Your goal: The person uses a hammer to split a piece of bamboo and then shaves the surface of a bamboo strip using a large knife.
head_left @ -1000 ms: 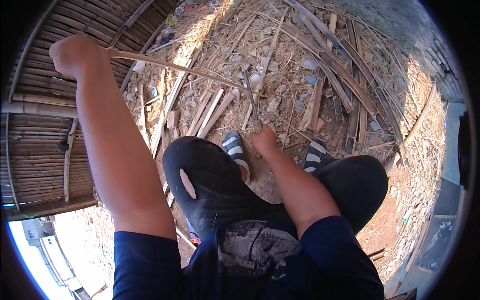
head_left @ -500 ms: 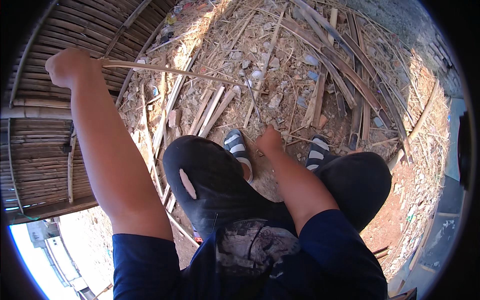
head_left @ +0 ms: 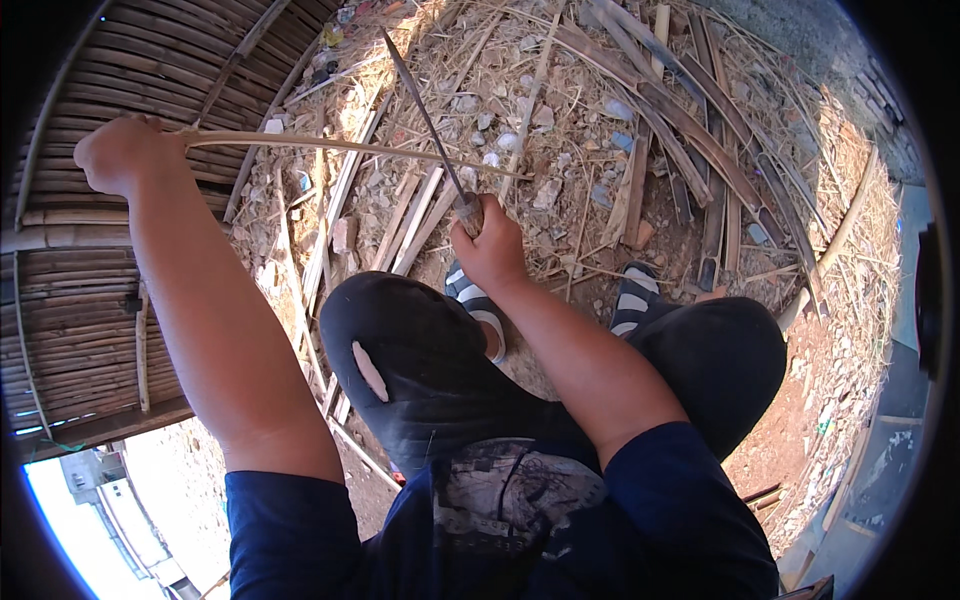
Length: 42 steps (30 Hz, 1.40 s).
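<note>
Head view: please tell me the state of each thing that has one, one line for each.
Left hand: closed on one end of the strip, raised out to the left.
Right hand: closed on the knife handle.
Strip: thin, lifted off the ground, runs from the left hand to the knife.
Knife: blade points up and away, crossing the strip.
Trousers: torn on the left knee.
Slats: lying loose on the ground.
</note>
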Motion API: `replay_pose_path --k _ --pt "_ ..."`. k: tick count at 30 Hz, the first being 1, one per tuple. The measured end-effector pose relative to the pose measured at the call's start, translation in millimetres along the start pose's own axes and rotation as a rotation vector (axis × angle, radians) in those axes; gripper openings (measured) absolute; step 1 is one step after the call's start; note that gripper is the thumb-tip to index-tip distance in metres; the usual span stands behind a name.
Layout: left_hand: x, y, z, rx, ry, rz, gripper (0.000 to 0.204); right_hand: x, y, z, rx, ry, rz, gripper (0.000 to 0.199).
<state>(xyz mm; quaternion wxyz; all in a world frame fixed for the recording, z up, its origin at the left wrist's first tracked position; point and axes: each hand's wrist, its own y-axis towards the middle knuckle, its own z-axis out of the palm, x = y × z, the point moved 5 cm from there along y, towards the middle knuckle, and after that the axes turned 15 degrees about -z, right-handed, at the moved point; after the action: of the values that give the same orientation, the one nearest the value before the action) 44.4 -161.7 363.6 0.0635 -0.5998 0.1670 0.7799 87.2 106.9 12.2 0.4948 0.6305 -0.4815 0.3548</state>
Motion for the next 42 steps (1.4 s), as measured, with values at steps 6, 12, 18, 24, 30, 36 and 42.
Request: replay_pose_path --k 6,12,18,24,30,36,42 --pt "6 2 -1 0.009 -0.151 -0.079 0.031 -135 -55 -4 0.296 -0.362 0.411 0.042" --pt "-1 -10 -3 0.056 -0.195 -0.037 0.025 -118 -49 2 0.2 -0.291 0.39 0.037" --pt "-4 -23 -4 0.087 -0.234 -0.013 0.019 -10 -1 4 0.078 -0.028 0.015 0.033" --pt "-3 -13 -9 0.064 -0.154 0.036 0.021 -24 -14 7 0.075 -0.1 -0.007 0.035" --pt "3 -11 -11 0.021 -0.209 -0.037 0.02 -162 -65 -9 0.307 -0.395 0.424 0.044" --pt "1 -16 -7 0.019 -0.218 -0.035 0.019 -115 -54 -1 0.216 -0.318 0.502 0.039" --pt "3 -2 -8 0.049 -0.21 0.037 0.021 -15 -1 12 0.128 0.001 0.086 0.037"
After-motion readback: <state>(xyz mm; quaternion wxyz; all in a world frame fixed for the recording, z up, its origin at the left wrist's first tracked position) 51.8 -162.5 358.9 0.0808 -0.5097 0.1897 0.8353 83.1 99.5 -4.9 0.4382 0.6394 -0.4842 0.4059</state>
